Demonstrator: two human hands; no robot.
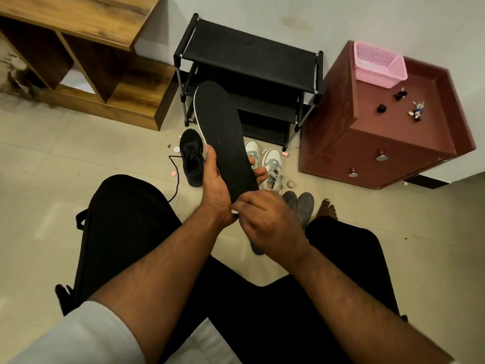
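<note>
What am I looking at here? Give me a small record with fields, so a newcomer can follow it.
held thing: black insole, toe end pointing up and away
left hand: grips the insole round its middle
right hand: fingers curled at the insole's heel end
floor: black shoe with a loose lace; white sneakers; grey shoes
behind: black rack against the wall
right side: red cabinet with pink basket on top
left side: wooden shelf

Short light-grey sleeve (78, 334) on left upper arm. Black trousers (126, 222) on both legs. Forearms, left hand (217, 185), right hand (267, 222) and foot (326, 210) bare.
</note>
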